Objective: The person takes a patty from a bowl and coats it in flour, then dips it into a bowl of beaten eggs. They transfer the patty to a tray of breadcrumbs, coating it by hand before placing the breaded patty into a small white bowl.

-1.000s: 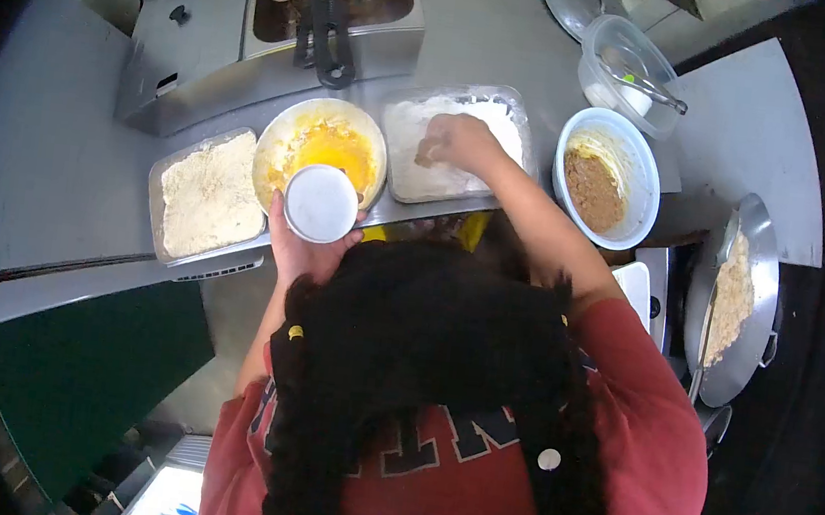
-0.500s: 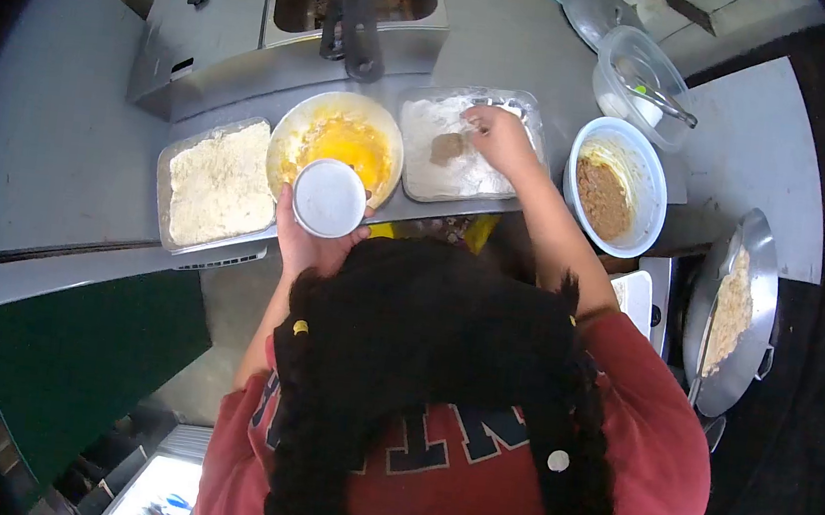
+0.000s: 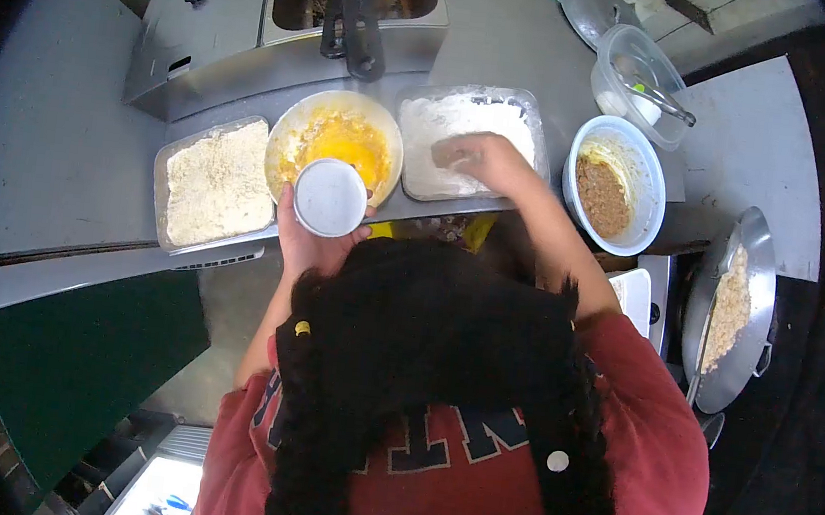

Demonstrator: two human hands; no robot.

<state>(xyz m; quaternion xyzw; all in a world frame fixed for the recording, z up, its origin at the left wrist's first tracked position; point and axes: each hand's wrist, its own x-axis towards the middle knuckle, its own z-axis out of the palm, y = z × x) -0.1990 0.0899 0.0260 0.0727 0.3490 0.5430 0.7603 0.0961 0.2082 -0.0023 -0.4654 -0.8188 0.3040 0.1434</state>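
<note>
Holds patty [image 3: 449, 151] in closed right hand [image 3: 488, 162] grip, low in flour tray [image 3: 477, 89]; clasps white tub [image 3: 329, 198] in left hand [image 3: 309, 242]; best rolled gently, coated evenly.

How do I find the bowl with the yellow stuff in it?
Look at the steel counter in front of the fryer. The bowl sits between the crumb tray and the flour tray. It alone is round and yellow inside.
</note>
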